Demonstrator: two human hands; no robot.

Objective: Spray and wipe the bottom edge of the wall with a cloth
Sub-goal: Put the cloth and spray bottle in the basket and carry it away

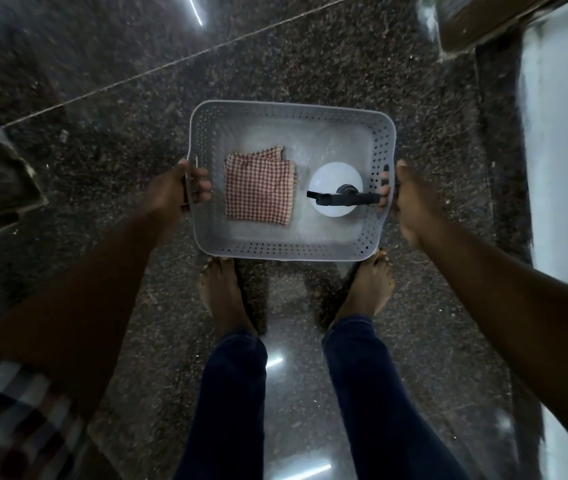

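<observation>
Both hands on the grey perforated basket [286, 114], 1 per short side. Left hand [171, 192] wrapped around the left rim at the handle slot, fingertips [203, 188] curled over to the inside wall. Right hand [410, 202] closed on the right rim the same way, fingertips poking through the handle slot on the inside. Basket looks level, held over a dark speckled floor [310, 64].

Inside, between the 2 grips: folded red-and-white checked cloth [258, 188] flat on the basket bottom, just inboard of the left-hand fingers. White spray bottle [334, 176] stands upright just inboard of the right-hand fingers, black trigger head [341, 198] lying across its top, nozzle pointing toward the cloth. Cloth and bottle close together but apart.

White wall [566, 150] outboard of the right hand, its bottom edge meeting the floor there. 2 bare feet below the basket's near edge, blue jeans.
</observation>
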